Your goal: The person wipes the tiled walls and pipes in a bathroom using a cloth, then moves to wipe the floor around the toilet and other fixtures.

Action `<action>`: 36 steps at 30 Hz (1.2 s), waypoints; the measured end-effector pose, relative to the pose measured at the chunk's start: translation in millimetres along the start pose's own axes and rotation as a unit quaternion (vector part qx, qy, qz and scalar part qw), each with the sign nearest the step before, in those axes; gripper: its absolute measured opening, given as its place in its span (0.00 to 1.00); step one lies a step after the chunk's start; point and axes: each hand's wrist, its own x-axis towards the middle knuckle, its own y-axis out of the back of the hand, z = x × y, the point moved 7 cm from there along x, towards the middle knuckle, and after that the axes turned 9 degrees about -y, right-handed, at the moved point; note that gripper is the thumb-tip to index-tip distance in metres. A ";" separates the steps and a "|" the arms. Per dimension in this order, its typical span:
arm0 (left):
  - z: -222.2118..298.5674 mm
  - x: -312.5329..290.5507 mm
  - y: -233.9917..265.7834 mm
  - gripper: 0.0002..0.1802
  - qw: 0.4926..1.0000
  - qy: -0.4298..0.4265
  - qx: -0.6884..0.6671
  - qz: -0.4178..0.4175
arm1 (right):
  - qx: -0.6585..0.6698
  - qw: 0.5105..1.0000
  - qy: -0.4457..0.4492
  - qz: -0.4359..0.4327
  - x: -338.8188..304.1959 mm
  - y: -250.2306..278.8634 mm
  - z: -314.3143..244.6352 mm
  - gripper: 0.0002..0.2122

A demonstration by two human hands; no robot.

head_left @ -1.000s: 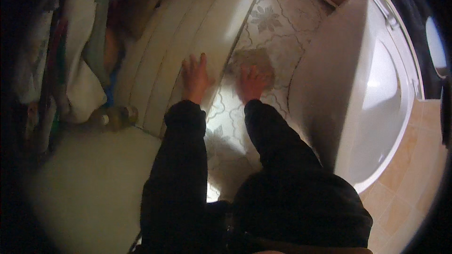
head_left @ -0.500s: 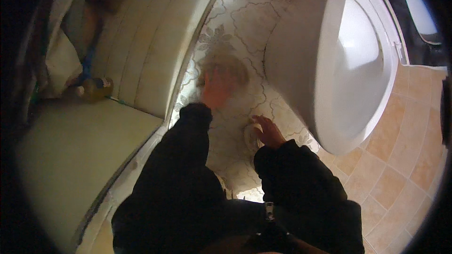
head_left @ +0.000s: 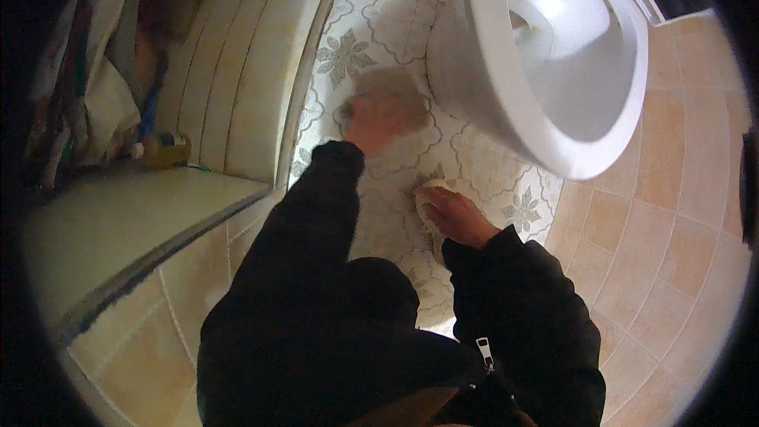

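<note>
My left hand (head_left: 375,125) is pressed over a greyish-brown cloth (head_left: 400,88) on the patterned floor. Both are smeared by motion, so single fingers do not show clearly. Lower and to the right, my right hand (head_left: 455,213) lies palm down with its fingers curved over a pale, rounded thing (head_left: 428,212). Only that thing's light edge shows, and I cannot tell its kind. The white floor (head_left: 399,20) with grey flower motifs spreads around both hands.
A white toilet bowl (head_left: 506,103) with its seat raised stands at the upper right. Along the left runs a pale panelled wall (head_left: 237,55) above a greenish ledge (head_left: 150,213), where a yellowish bottle (head_left: 168,150) lies near hanging fabrics (head_left: 107,95). Beige tiles (head_left: 652,213) cover the right side.
The view has shifted, so the toilet sits higher in the picture. My left hand and the cloth have moved slightly right. My right hand now curves over the pale thing.
</note>
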 end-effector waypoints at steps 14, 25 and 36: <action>-51.3 -168.9 -94.3 0.32 0.904 0.342 0.114 -0.231 | 0.174 0.982 -0.049 -0.063 -82.2 -8.0 -12.5 0.16; 147.3 21.9 -137.0 0.35 0.907 0.096 -0.162 -0.376 | 0.305 0.950 -0.055 0.046 -100.9 -32.7 97.0 0.14; 243.0 54.7 -55.8 0.30 0.920 0.130 -0.356 -0.103 | 0.045 0.955 -0.169 0.241 -77.3 12.6 193.8 0.23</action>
